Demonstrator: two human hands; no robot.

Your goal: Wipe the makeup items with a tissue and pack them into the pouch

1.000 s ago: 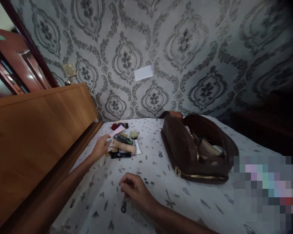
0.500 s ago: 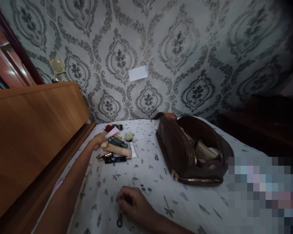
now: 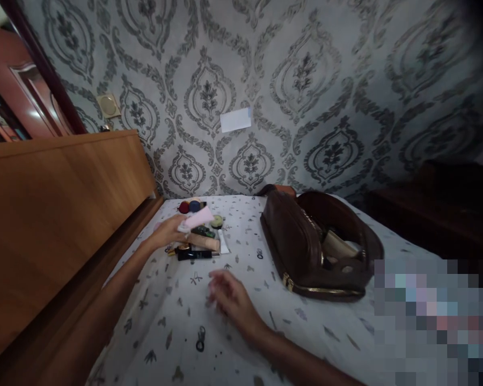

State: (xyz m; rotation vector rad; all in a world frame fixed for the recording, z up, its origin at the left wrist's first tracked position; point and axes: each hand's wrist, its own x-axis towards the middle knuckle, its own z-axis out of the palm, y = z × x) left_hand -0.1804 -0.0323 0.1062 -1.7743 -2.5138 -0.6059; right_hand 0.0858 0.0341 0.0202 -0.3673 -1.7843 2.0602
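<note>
My left hand [image 3: 169, 231] is closed on the end of a pink tube [image 3: 199, 217], held over a group of cosmetics on the patterned sheet. Beneath and beside it lie a beige tube [image 3: 204, 242], a dark green tube [image 3: 203, 231], a black tube [image 3: 195, 254] and a small white tube [image 3: 224, 242]. A round container with a pale green top [image 3: 216, 221] sits just past the pink tube. My right hand [image 3: 231, 300], somewhat smeared by motion, hovers over the sheet nearer to me, fingers apart and holding nothing.
A brown leather bag [image 3: 298, 246] stands unzipped on the right, with a gold-coloured item [image 3: 340, 245] inside. Red and blue round items [image 3: 194, 206] lie near the wall. A wooden board [image 3: 72, 198] borders the bed [image 3: 249, 321] on the left.
My left hand has taken hold of the pink tube and raised it, shifting it right. My right hand has moved forward and its curled fingers have opened. The view has turned slightly left.
</note>
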